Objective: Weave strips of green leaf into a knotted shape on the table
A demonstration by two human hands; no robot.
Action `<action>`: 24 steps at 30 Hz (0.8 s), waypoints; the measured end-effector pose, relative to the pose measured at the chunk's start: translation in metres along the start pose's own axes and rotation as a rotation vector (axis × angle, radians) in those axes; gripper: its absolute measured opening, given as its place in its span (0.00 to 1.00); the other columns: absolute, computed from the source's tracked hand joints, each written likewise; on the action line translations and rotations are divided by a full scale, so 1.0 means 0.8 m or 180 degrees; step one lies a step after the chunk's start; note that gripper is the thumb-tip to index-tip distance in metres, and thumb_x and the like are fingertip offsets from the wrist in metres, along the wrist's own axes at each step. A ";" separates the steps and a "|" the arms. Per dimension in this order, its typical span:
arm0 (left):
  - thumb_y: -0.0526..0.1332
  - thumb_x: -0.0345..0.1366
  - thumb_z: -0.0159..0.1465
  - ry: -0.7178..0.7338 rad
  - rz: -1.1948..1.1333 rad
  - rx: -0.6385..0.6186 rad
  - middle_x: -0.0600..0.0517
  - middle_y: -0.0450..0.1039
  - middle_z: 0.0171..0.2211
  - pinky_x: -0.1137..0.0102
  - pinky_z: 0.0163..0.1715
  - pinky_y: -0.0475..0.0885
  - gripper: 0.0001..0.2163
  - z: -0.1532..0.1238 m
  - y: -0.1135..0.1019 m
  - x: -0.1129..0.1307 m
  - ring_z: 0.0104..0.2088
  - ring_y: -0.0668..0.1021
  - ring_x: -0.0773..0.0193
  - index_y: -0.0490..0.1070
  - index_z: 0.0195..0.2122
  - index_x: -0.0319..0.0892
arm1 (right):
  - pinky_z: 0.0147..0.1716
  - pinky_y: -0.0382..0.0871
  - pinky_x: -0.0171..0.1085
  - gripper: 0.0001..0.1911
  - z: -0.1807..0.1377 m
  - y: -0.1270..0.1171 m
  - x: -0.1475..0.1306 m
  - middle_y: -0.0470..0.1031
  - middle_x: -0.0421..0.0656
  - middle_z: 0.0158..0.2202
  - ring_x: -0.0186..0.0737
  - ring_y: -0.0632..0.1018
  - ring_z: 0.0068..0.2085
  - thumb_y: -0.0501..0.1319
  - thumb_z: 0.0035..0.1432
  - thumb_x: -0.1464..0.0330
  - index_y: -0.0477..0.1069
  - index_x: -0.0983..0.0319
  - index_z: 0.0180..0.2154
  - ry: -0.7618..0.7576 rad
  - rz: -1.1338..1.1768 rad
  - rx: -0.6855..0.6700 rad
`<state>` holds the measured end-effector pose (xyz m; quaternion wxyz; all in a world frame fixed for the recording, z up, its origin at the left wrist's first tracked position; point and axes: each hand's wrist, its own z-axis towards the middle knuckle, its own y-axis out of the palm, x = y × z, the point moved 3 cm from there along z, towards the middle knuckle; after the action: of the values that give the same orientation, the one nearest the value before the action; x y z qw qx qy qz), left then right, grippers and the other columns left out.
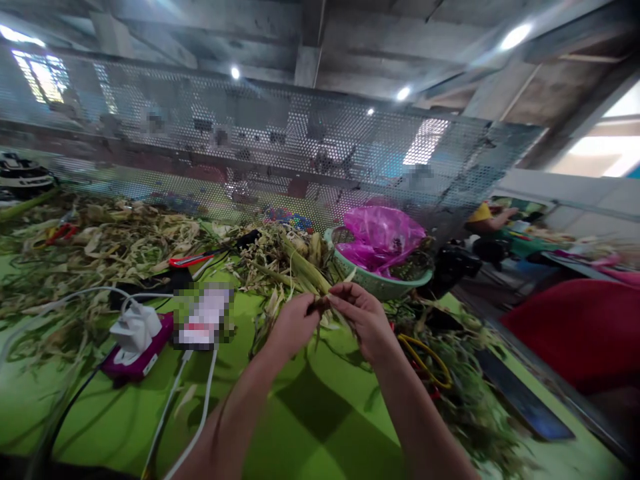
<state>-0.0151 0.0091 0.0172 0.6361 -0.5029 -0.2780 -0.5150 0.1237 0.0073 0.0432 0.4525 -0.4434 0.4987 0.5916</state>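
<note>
Both my hands meet over the green table (310,427), just in front of a pile of green stalks (295,263). My left hand (294,322) is closed, pinching one end of a thin stalk piece (319,304). My right hand (361,313) is closed on the same stalk piece from the other side, fingers curled round it. Leaves hang down below the two hands.
A green basket (380,283) holding a pink plastic bag (383,235) stands behind my hands. White chargers on a purple power strip (137,347) with cables lie at left. Dry husks (105,243) cover the far left. Yellow-handled scissors (425,360) lie right. A perforated metal screen (280,153) closes the back.
</note>
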 end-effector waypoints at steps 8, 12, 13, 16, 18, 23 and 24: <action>0.57 0.41 0.60 -0.0302 -0.0504 0.0074 0.57 0.62 0.23 0.74 0.26 0.56 0.10 0.002 -0.004 0.000 0.26 0.63 0.69 0.66 0.27 0.40 | 0.27 0.66 0.31 0.15 0.000 0.004 -0.001 0.78 0.42 0.35 0.32 0.73 0.27 0.68 0.50 0.61 0.74 0.59 0.39 -0.0146 -0.0021 -0.0108; 0.56 0.38 0.60 -0.0513 -0.1000 0.0190 0.57 0.62 0.23 0.74 0.28 0.57 0.08 0.000 -0.009 0.002 0.26 0.63 0.69 0.66 0.26 0.40 | 0.20 0.60 0.31 0.15 -0.001 -0.001 -0.007 0.77 0.43 0.40 0.28 0.65 0.21 0.59 0.58 0.56 0.72 0.58 0.42 -0.0515 -0.0191 0.0050; 0.56 0.38 0.59 -0.0561 -0.1091 0.0214 0.57 0.62 0.23 0.74 0.28 0.58 0.09 0.000 -0.010 0.003 0.26 0.63 0.69 0.65 0.25 0.40 | 0.22 0.62 0.32 0.14 -0.001 -0.002 -0.008 0.77 0.44 0.40 0.29 0.67 0.22 0.59 0.58 0.56 0.72 0.59 0.40 -0.0583 -0.0294 0.0119; 0.57 0.39 0.58 -0.0666 -0.1365 0.0273 0.56 0.64 0.23 0.74 0.29 0.59 0.09 -0.001 -0.012 0.006 0.26 0.65 0.69 0.66 0.25 0.41 | 0.28 0.67 0.33 0.14 0.003 -0.004 -0.004 0.76 0.42 0.33 0.33 0.71 0.26 0.65 0.52 0.56 0.70 0.60 0.33 -0.0660 -0.0735 0.0278; 0.57 0.40 0.58 -0.0769 -0.1527 0.0345 0.55 0.65 0.23 0.73 0.29 0.60 0.09 -0.002 -0.013 0.007 0.26 0.65 0.68 0.67 0.26 0.40 | 0.27 0.67 0.34 0.16 0.006 -0.001 0.001 0.73 0.40 0.26 0.35 0.71 0.26 0.68 0.47 0.56 0.71 0.61 0.30 -0.0527 -0.0986 0.0167; 0.59 0.41 0.56 -0.0835 -0.1667 0.0243 0.57 0.61 0.22 0.73 0.27 0.58 0.09 0.000 -0.008 -0.001 0.24 0.63 0.69 0.69 0.28 0.40 | 0.16 0.53 0.30 0.17 0.008 0.001 0.010 0.70 0.39 0.24 0.27 0.59 0.19 0.66 0.49 0.55 0.74 0.63 0.32 -0.0227 -0.0978 0.0126; 0.59 0.41 0.56 -0.0836 -0.1639 0.0159 0.57 0.61 0.21 0.73 0.26 0.57 0.09 0.000 -0.006 -0.004 0.24 0.62 0.70 0.70 0.29 0.39 | 0.16 0.50 0.30 0.17 0.009 -0.001 0.009 0.69 0.38 0.23 0.26 0.57 0.19 0.67 0.49 0.56 0.75 0.63 0.33 -0.0277 -0.0854 0.0268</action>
<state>-0.0201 0.0106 0.0164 0.4552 -0.4623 -0.4890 -0.5831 0.1229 0.0149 0.0370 0.5668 -0.4607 0.4392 0.5231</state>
